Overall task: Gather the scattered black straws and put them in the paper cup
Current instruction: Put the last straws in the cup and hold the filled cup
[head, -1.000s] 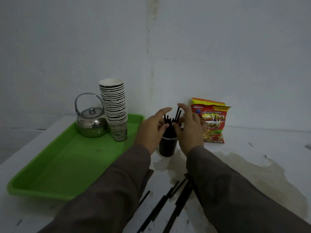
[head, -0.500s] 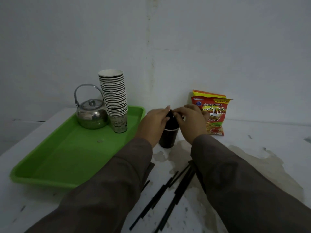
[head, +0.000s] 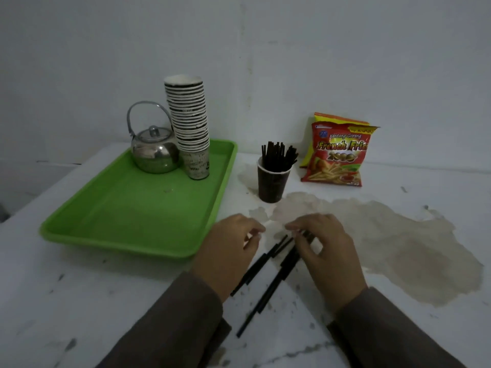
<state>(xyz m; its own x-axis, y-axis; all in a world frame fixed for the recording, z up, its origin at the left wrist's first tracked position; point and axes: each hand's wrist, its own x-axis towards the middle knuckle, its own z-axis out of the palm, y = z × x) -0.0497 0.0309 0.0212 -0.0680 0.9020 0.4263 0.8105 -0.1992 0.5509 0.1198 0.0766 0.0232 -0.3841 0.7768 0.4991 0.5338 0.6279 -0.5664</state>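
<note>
loose straws [head: 268,277] between both hands

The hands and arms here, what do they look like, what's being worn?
Both arms wear long, loose, dark grey-brown sleeves reaching the wrists. The left hand and right hand are bare: no gloves, and no rings or watch visible.

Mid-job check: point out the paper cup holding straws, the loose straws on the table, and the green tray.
Paper cup [head: 272,185]: head view, on its dark side wall.
Loose straws [head: 268,289]: head view, mid-length of one lying between the hands.
Green tray [head: 117,241]: head view, on its near rim.
</note>
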